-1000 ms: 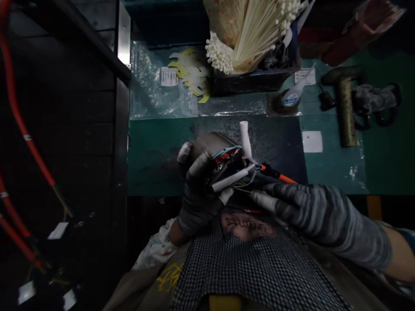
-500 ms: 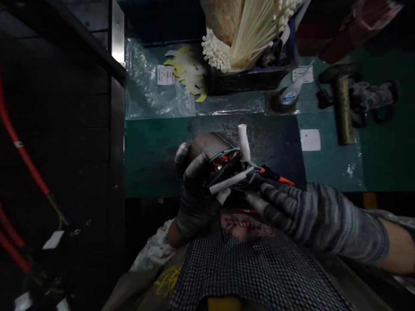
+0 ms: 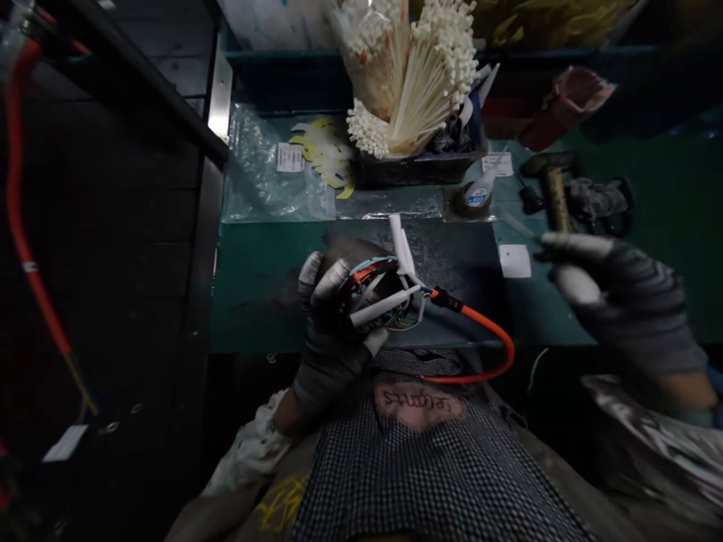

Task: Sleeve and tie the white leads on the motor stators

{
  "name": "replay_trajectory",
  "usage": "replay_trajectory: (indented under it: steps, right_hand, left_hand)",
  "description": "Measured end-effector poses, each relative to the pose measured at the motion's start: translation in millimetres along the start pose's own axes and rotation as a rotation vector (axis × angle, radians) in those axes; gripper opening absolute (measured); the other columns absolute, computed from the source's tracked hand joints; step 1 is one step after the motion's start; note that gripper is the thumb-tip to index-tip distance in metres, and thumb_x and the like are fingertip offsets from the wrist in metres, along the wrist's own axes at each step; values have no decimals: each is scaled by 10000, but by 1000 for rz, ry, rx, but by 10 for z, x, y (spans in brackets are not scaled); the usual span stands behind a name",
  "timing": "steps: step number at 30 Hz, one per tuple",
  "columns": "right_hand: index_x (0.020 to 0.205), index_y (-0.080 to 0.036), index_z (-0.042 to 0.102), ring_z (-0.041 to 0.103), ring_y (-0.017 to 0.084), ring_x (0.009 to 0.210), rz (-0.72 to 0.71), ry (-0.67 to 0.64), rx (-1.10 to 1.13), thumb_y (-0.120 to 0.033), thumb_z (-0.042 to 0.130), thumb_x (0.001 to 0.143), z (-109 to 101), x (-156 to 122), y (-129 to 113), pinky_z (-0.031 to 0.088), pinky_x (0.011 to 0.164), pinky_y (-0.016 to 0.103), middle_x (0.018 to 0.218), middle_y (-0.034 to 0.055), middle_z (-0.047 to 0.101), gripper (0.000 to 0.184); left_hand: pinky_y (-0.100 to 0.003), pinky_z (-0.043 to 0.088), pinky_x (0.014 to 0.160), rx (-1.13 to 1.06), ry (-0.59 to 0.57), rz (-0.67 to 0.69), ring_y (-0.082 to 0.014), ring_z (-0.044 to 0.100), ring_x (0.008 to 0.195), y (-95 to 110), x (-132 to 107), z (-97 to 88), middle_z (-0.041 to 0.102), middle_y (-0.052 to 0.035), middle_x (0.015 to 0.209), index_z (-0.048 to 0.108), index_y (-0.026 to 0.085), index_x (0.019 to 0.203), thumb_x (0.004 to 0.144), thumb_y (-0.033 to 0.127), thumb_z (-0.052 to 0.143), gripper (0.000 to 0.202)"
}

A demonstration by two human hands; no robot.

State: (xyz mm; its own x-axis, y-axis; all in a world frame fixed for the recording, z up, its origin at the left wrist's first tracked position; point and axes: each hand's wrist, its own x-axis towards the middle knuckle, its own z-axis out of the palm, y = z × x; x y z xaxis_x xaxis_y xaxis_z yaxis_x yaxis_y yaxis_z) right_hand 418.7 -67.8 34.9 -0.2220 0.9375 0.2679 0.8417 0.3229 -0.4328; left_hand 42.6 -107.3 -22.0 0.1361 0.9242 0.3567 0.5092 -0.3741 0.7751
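My left hand (image 3: 333, 331), in a grey glove with pale fingertips, is wrapped round a motor stator (image 3: 364, 252), a dark round body with copper-coloured windings facing me. White sleeves (image 3: 378, 306) and thin wires come out of it, joined to an orange cable (image 3: 500, 331) that loops towards my apron. Off to the right, my right hand (image 3: 626, 293) is raised, blurred, with thumb and forefinger pinched. A thin pale strip (image 3: 520, 227) juts from its fingertips; its exact kind is unclear. Just behind those fingers lies a hammer (image 3: 556, 196), its handle end hidden.
At the back stands a dark box (image 3: 418, 172) with bundled white sticks (image 3: 421, 90). Nearby are a small glue bottle (image 3: 477, 194), yellow-edged pieces (image 3: 327, 154) on a plastic bag (image 3: 254, 177), and a white card (image 3: 514, 260). An orange-red cable (image 3: 34, 286) hangs at the left.
My right hand has left the wires and swung right towards the hammer, with a thin strip now at its fingertips. The orange cable shows in full; the view has shifted.
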Motion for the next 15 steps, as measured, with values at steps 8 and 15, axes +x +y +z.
replay_trajectory:
  steps: [8, 15]
  right_hand:
    - [1371, -384, 751, 569, 470, 1477, -220, 191, -48, -323, 803, 984, 581, 61, -219, 514, 1202, 721, 1689, 72, 480, 395]
    - [1521, -456, 603, 668, 383, 1339, -211, 116, 373, -422, 871, 933, 1006, 183, -672, 609, 1114, 677, 1467, 65, 667, 648]
  left_hand:
    - [-600, 423, 1367, 69, 40, 17, -389, 336, 1692, 176, 143, 96, 364, -112, 1768, 366, 345, 1692, 933, 280, 814, 884]
    - [-643, 408, 1362, 143, 29, -7, -430, 338, 1683, 253, 157, 169, 277, -140, 1812, 379, 319, 1670, 915, 261, 814, 874]
